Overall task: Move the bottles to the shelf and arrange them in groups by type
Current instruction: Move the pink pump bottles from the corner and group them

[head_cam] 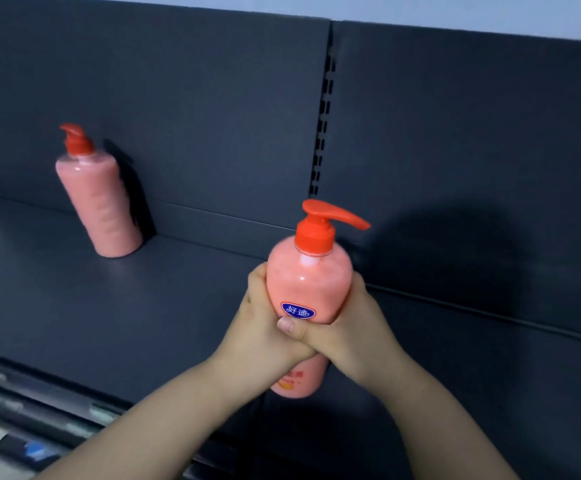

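I hold a pink pump bottle (308, 278) with a red pump head upright over the dark shelf (74, 306). My left hand (264, 327) grips its left side and my right hand (354, 327) grips its right side, thumbs crossing below the blue label. The pump spout points right. The bottle's lower part shows beneath my wrists. A second pink pump bottle (100, 199) of the same kind stands on the shelf at the back left, against the back panel.
The shelf's dark back panel (212, 116) rises behind, with a slotted upright (323, 116) in the middle. The shelf's front rail (39, 403) runs along the lower left. A pale wall shows above.
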Motion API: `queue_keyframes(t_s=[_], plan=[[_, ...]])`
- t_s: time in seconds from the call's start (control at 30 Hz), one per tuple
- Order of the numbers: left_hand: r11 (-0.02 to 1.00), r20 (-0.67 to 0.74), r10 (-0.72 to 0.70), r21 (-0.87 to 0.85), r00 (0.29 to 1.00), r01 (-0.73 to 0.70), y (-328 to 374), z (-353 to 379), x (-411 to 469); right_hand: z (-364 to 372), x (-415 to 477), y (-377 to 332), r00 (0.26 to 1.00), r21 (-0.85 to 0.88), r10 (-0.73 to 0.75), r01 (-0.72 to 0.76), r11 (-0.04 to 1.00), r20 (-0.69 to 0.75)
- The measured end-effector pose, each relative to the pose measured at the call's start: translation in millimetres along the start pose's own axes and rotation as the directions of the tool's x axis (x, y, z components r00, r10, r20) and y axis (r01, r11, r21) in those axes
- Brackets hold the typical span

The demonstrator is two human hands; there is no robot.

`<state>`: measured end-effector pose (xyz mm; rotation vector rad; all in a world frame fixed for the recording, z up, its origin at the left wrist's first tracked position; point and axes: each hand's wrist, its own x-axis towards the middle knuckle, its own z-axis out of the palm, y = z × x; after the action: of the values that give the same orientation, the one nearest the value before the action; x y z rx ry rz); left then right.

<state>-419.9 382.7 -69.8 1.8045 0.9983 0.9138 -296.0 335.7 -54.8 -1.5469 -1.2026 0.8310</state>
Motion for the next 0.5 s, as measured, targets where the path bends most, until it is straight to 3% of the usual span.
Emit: queue_keyframes(t_s=[0.27, 0.5], plan=[[0.999, -0.015, 0.025, -0.020, 1.000, -0.025, -67.3, -137.4, 21.5, 144.9, 34.1, -41.9, 0.998, 0.030, 0.045, -0.044, 0.999, -0.039], [0.998, 0.049, 0.035, -0.052, 0.998, -0.032, -116.0, -212.6, 39.3, 230.7, 55.1, -60.0, 0.992, 0.026, 0.090, -0.088, 0.996, -0.084]])
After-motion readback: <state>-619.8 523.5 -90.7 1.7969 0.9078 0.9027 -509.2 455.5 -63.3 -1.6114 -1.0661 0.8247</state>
